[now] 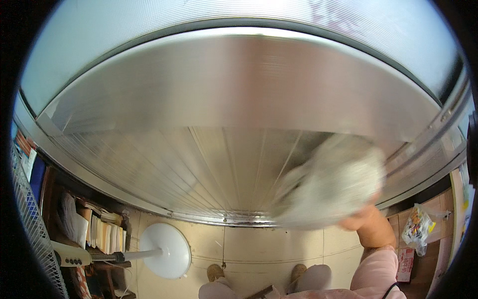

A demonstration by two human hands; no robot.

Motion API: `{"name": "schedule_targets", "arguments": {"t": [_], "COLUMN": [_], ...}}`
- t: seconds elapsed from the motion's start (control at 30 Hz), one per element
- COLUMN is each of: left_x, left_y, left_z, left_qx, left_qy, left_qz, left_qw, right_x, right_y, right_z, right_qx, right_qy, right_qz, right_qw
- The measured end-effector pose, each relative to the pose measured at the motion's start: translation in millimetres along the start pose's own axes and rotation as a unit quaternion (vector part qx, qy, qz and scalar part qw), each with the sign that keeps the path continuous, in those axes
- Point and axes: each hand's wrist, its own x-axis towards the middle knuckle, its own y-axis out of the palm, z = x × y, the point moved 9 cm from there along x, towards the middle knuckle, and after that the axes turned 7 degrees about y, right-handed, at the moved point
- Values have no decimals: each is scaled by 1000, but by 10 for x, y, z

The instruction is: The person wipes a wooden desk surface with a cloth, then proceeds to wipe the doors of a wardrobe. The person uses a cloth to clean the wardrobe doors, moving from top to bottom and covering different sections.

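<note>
My right hand (359, 219) is at the lower right, below a pink sleeve, and holds a pale, greyish-white cloth (338, 182). The cloth is smeared by motion and hides most of my fingers. It lies over the lower right part of a door's ribbed metal panel (209, 164); whether it presses on the surface I cannot tell. Above the ribs runs a smooth, shiny metal band (199, 79), and above that is a pane of ridged, frosted glass (239, 10). My left hand is out of the picture.
On the left stands a pedestal fan with a round white base (165, 250), beside a shelf of books and papers (107, 231). To the right, a shelf holds a clear plastic bag (418, 229) of colourful small things and a red-and-white box (405, 265). My feet stand on tiles (249, 249).
</note>
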Motion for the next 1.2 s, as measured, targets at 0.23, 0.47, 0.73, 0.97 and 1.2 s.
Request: {"name": "schedule_targets", "arguments": {"t": [0.23, 0.47, 0.73, 0.97, 1.2], "left_x": [80, 185, -2418, -1433, -1953], "left_y": [-218, -1320, -630, 396, 1214], "left_z": [191, 391, -2050, -2742, -2667], "left_qx": [12, -105, -49, 150, 459], "left_qy": [22, 247, 585, 601, 553], "left_qz": [1, -189, -233, -21, 165], "left_qw": [1000, 944, 775, 785, 676], "right_x": [-340, -1043, -2, -507, -895], "right_y": [275, 1014, -788, -45, 17], "right_z": [-103, 61, 424, 267, 175], "right_qx": [363, 142, -138, -99, 223], "right_qy": [86, 40, -62, -105, 7], "right_qz": [-1, 81, -276, -221, -98], "right_qw": [928, 986, 949, 964, 970]}}
